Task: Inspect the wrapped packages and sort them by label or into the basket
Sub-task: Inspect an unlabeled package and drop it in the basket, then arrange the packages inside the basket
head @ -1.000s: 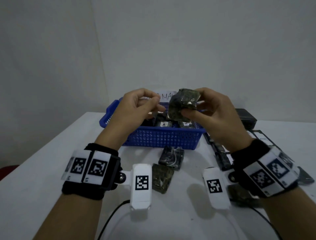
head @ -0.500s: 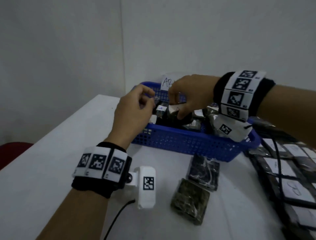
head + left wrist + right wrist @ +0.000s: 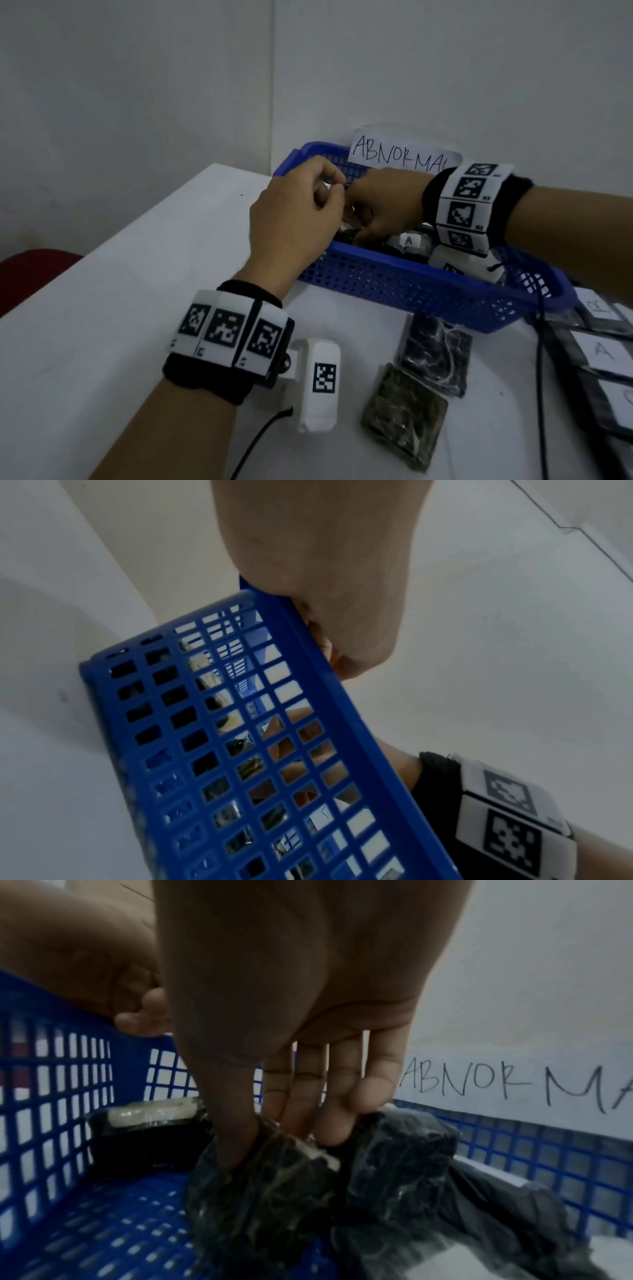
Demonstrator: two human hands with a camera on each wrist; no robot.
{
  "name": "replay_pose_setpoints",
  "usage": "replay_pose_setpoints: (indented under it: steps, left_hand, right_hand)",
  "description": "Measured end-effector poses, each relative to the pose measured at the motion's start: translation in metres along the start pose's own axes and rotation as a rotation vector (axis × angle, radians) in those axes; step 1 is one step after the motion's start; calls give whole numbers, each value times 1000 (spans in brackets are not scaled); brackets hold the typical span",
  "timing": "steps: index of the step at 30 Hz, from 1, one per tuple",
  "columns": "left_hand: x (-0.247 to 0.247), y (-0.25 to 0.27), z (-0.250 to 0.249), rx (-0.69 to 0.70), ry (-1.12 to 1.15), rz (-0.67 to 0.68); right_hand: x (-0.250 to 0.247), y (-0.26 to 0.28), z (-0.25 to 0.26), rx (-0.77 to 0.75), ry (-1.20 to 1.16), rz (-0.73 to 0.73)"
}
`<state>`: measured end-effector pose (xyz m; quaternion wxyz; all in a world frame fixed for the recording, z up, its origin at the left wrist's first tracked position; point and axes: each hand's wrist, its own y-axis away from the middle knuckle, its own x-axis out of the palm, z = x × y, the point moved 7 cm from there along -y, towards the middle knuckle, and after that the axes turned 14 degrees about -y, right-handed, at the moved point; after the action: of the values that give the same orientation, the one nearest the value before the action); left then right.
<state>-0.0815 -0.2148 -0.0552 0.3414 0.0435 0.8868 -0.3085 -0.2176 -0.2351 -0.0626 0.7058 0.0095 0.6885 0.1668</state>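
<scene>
A blue plastic basket [image 3: 411, 291] with a paper sign reading ABNORMAL [image 3: 400, 156] stands at the back of the white table. My right hand [image 3: 370, 219] reaches down into its left end. In the right wrist view, the thumb and fingers of that hand [image 3: 270, 1129] pinch a dark green wrapped package [image 3: 267, 1191] low over the basket floor [image 3: 103, 1218]. Other wrapped packages lie beside it, one marked A [image 3: 407, 241]. My left hand [image 3: 308, 212] hovers over the basket's left rim [image 3: 301, 647], its fingers curled with nothing visible in them.
Two wrapped packages lie on the table in front of the basket, a black one [image 3: 435, 356] and a green one [image 3: 404, 414]. Rows of labelled packages [image 3: 603, 349] fill the right edge. The wall stands close behind. A red object [image 3: 30, 270] sits beyond the table's left edge.
My right hand has carried the green package from in front of me down into the basket's left end. The left hand has stayed curled beside it. The view has swung left.
</scene>
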Motion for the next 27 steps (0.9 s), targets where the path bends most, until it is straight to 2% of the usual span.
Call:
replay_pose_setpoints:
  steps: [3,6,11,14,18,20,23,25,27]
  left_hand:
    - [1,0,-3,-7,12,28]
    - [-2,-1,-8,-26,99,83]
    - [-15,1,-25,7,130,74]
    - [-20,8,-40,35,140,105]
    - [-16,32,-61,96,174,230]
    - [-14,43,-71,125,169,284]
    - [-16,54,-81,139,171,309]
    - [-16,62,-90,162,157,330]
    - [-16,69,-99,195,155,355]
  right_hand:
    - [-4,7,4,2,68,-24]
    - [-27,28,9,3,42,-51]
    - [-87,94,13,19,-23,-273]
    - [-91,147,25,22,-105,-367]
    - [-33,191,58,-20,-245,-255]
    - [11,196,72,-42,-248,-143]
    - [69,190,78,18,-259,19]
    - [91,185,81,41,-277,45]
    - [98,184,85,10,-304,7]
